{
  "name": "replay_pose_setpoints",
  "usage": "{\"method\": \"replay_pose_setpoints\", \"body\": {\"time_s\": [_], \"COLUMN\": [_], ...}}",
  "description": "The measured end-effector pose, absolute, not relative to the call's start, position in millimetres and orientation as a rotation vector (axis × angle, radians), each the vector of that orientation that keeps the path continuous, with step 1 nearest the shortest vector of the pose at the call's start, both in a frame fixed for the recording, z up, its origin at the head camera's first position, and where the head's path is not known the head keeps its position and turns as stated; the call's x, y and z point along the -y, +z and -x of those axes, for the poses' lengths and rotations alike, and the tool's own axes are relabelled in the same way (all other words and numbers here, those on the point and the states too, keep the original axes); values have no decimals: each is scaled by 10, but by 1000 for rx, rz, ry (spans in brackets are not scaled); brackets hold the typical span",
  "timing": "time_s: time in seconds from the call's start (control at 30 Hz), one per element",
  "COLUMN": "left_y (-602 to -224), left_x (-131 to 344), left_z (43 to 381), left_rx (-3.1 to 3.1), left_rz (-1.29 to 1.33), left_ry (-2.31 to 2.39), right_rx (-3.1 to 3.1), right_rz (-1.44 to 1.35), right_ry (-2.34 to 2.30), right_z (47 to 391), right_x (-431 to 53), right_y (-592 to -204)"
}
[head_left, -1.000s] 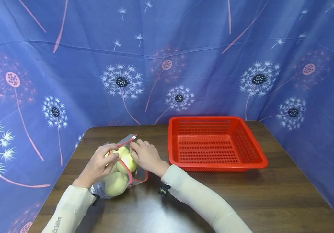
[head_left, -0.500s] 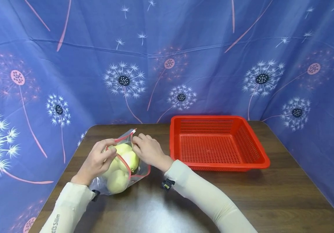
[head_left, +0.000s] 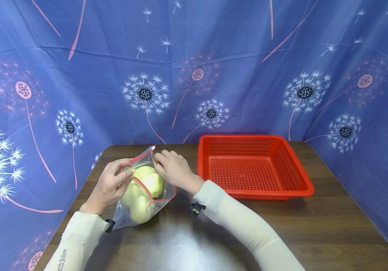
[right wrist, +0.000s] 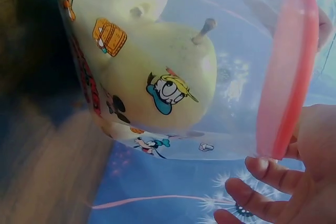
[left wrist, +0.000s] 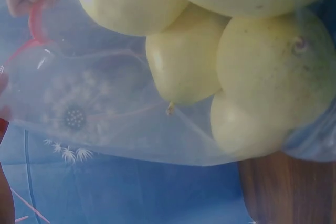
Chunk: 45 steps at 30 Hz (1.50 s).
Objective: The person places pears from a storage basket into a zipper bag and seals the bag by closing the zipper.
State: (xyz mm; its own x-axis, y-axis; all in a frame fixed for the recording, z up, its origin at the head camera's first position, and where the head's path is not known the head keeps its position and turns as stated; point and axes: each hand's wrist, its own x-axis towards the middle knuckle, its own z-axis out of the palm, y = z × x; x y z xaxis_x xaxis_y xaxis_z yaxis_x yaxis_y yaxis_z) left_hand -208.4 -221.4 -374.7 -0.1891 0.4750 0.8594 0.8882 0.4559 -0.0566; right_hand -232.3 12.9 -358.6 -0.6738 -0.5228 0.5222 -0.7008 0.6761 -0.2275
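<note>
A clear zip bag (head_left: pixel 120 218) with a red zip edge (head_left: pixel 143 185) holds several pale yellow-green pears (head_left: pixel 154 183) on the table's left side. My left hand (head_left: pixel 107 184) pinches the near left part of its mouth between thumb and fingers. At the far right of the mouth, beside the white zip slider (head_left: pixel 153 148), my right hand (head_left: pixel 177 171) grips the rim. The mouth gapes between them. In the left wrist view, pears (left wrist: pixel 184 59) press against the clear plastic. Cartoon prints on the bag overlap a stemmed pear (right wrist: pixel 173 77) in the right wrist view.
A red plastic basket (head_left: pixel 248 194) with perforated sides stands to the right of the bag, close to my right hand. Both rest on a brown wooden table (head_left: pixel 315 233). Behind hangs a blue cloth (head_left: pixel 248 75) with dandelion prints.
Both hands have risen a little, drawing the bag's rim upward, so the bag stands taller around the pears. The right hand has shifted slightly right. The basket stays put.
</note>
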Motion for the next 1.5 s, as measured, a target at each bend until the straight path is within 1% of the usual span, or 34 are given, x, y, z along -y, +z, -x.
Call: {"method": "replay_pose_setpoints", "body": {"time_s": [0.3,1.03,1.5], "left_y": [-3656,-3471,-3399], "left_x": [2213,2201,2044], "left_z": [2071,1987,1941], "left_rx": [1823,1830,1836], "left_rz": [1128,1084,1056], "left_ry": [-567,-471,-455], "right_rx": [2459,2336,2343], "right_rz": [-981,-997,-1056], "right_ry": [490,161,-70], "right_z": [2337,2294,2383], "right_x": [-201,-400,-546], "right_y": [-3394,-3092,-2837]}}
